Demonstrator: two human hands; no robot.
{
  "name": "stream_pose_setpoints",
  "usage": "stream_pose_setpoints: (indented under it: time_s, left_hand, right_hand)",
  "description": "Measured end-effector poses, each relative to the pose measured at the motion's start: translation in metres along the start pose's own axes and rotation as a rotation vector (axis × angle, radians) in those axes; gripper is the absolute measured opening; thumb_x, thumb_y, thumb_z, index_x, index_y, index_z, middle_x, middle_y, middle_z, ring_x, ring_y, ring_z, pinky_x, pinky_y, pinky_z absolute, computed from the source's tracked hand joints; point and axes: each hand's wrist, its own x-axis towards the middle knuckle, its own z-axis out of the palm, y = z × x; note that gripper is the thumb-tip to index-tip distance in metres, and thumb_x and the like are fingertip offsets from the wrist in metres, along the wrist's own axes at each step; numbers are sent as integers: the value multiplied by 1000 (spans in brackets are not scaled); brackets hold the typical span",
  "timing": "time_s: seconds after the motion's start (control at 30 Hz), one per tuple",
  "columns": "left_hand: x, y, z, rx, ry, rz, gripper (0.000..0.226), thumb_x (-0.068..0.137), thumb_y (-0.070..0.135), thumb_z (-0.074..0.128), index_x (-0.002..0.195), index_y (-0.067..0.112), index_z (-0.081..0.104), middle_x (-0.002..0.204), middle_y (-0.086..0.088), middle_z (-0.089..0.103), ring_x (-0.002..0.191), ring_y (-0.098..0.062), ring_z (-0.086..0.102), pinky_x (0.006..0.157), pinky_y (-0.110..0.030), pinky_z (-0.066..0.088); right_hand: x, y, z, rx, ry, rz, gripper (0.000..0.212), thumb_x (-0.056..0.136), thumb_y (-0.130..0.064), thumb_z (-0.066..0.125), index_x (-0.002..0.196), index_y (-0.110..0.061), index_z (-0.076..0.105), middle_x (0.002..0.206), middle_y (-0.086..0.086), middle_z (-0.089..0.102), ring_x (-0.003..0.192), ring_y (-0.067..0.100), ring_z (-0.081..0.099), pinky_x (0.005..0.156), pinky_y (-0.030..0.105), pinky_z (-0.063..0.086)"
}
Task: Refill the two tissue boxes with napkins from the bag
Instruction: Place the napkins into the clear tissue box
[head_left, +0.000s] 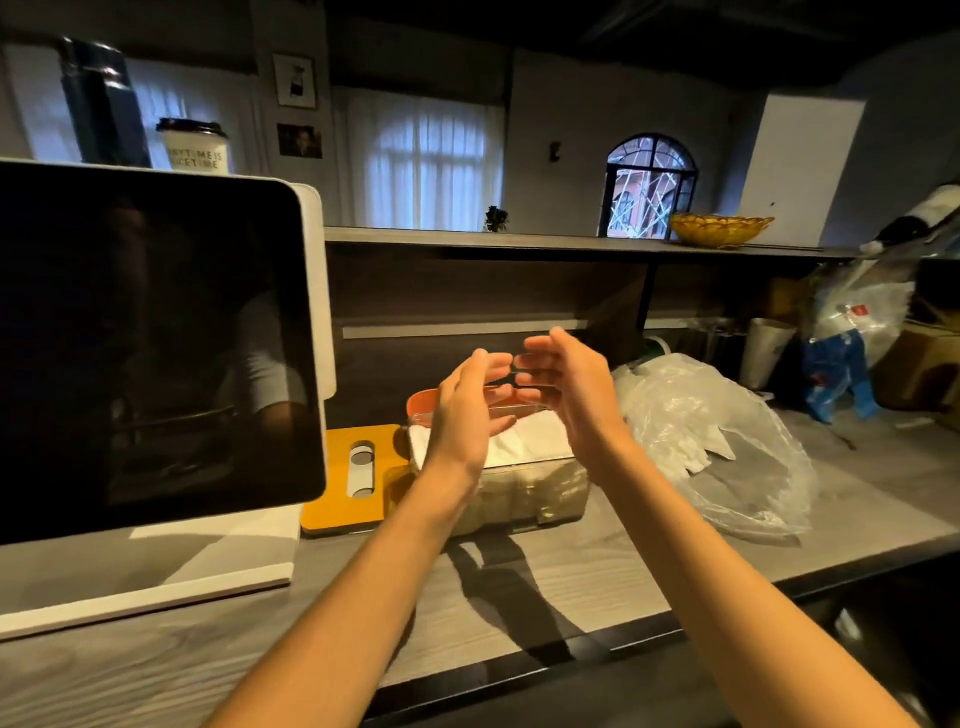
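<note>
Head view: both hands (519, 384) hover above tissue box (524, 488).

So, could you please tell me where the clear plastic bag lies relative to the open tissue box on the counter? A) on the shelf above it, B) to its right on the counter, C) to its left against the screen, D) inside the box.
B: the plastic bag lies on the counter to the right of the tissue box, while the yellow lid and the screen are on the box's left.
</note>
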Motion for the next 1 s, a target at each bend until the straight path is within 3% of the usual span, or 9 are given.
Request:
stream_pose_setpoints:
  time_s: [0.17,0.33,0.47,0.53,0.63,0.73,0.87,0.93,1.0]
  left_hand:
    - [-10,-13,66,-104,-74,-26,34,106,31,36,107,18,67,107,2,69,98,-13,67,84,-36,58]
    - [-10,-57,128,-91,-146,-101,30,105,28,41,111,14,66,109,-1,67,105,-18,65,86,-35,57]
    - [-8,-99,167,39,-248,-53,29,106,29,39,117,21,65,116,6,64,113,-13,58,85,-19,46]
    - [0,-119,182,198,-302,28,38,104,40,38,129,23,60,131,6,58,123,-10,50,97,-19,41]
    - [23,-140,203,447,-407,122,60,97,54,25,144,25,48,153,3,44,144,-14,33,121,-40,24]
    - [47,-154,221,612,-455,92,52,107,45,18,152,25,35,160,1,33,149,-15,22,125,-42,3]
    - [74,-173,226,676,-348,29,54,107,43,11,156,25,27,163,1,24,153,-17,9,122,-42,-13]
    - [83,-186,223,637,-296,-6,56,106,45,11,156,25,27,164,1,23,153,-17,10,123,-43,-10]
    - [92,-198,220,511,-231,-111,59,105,52,13,155,26,29,162,-3,28,150,-23,23,124,-47,11]
  right_hand:
    - [-11,-2,-62,10,138,-98,35,103,-28,40,99,-7,67,87,9,71,76,16,68,62,24,55]
    - [-4,26,-137,-100,352,-109,28,100,-21,44,92,-10,68,89,14,70,80,24,67,64,29,54]
    - [13,67,-205,-236,544,9,36,100,-34,39,87,-18,68,90,9,72,89,27,66,85,47,54]
    - [26,82,-229,-269,533,90,48,102,-47,31,94,-18,69,101,10,71,96,25,64,87,44,50]
    - [50,96,-252,-287,399,191,68,100,-59,25,120,-8,64,123,14,65,110,24,59,97,37,43]
    - [71,96,-259,-268,246,255,75,94,-69,26,130,-12,58,136,9,57,124,27,52,112,49,34]
    - [101,98,-257,-358,178,259,77,97,-65,21,133,-6,56,140,12,53,127,26,48,104,38,34]
    - [110,107,-254,-344,169,288,77,95,-68,25,132,-9,57,138,7,53,123,23,49,101,36,34]
    - [115,118,-252,-348,154,284,76,93,-69,30,134,-11,55,132,1,54,120,18,49,104,34,34]
